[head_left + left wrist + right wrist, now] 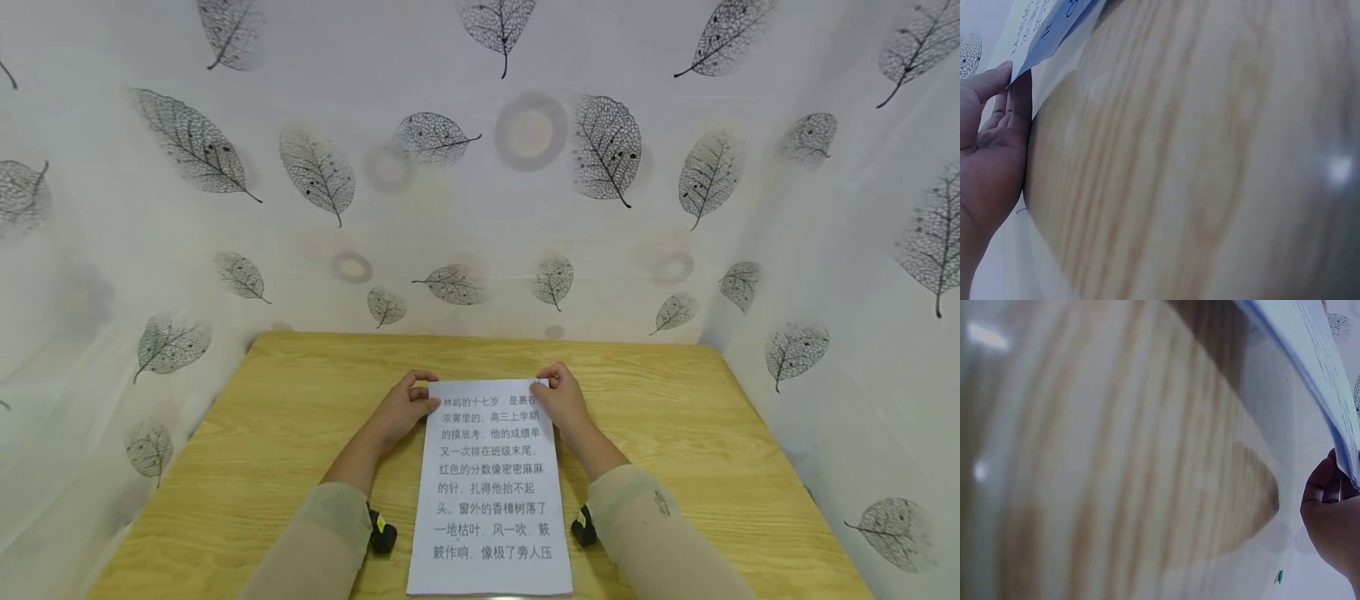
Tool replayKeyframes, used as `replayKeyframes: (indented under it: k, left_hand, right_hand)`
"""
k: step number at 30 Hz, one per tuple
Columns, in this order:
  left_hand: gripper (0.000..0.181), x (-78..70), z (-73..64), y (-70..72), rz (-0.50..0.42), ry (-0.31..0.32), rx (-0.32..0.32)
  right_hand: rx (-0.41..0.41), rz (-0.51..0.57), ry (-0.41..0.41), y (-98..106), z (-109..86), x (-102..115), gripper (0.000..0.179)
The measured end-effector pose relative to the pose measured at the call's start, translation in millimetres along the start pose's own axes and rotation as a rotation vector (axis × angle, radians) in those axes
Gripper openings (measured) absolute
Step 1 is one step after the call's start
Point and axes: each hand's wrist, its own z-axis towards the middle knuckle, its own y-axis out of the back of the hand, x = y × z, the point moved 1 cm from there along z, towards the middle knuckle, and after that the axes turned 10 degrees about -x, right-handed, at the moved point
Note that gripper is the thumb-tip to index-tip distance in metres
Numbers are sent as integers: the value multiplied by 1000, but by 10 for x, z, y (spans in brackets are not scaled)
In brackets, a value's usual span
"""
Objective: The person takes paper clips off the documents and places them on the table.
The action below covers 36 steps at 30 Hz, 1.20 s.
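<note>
A stack of white paper sheets printed with large Chinese characters lies over the middle of the table, its long side running toward me. At its upper left corner my left hand pinches the edge, thumb on top and fingers behind. My right hand pinches the upper right corner the same way. In the left wrist view the left hand has its thumb on the sheet's corner. The right wrist view shows the right hand at the stack's corner, with the sheets raised above the tabletop; part of that hand is cut off.
The wood-grain table spreads out on both sides of the paper. White curtains with a leaf print hang behind the table and along both sides. Each forearm wears a black wrist camera below the sleeve.
</note>
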Motion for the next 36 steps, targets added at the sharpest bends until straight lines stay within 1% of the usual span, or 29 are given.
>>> replayKeyframes:
  k: [6, 11, 13, 19, 21, 26, 31, 36]
  left_hand:
    - [40, 5, -2, -18, -7, 5, -2]
    - [40, 18, 11, -18, -8, 4, -2]
    - [40, 20, 15, -16, -7, 1, 1]
    - [39, 21, 13, -9, -12, 2, -3]
    - [39, 21, 12, -5, -13, 3, -8]
    - [39, 23, 18, 6, -11, 5, -8]
    - [40, 25, 19, 13, -5, -2, -8]
    - [39, 20, 15, 2, 0, -3, -8]
  right_hand:
    - [-15, -2, -9, 48, -48, 48, 19]
    - [-25, 23, -16, 118, -47, 79, 22]
    - [-27, 31, -4, 161, -40, 95, 23]
    - [17, 79, 30, 341, -5, 168, 24]
    - [23, 70, 45, 415, 31, 184, 28]
    - [17, -35, 86, 625, 151, 170, 35]
    - [21, -144, 133, 815, 227, 136, 37]
    - [29, -247, 172, 945, 277, 77, 35]
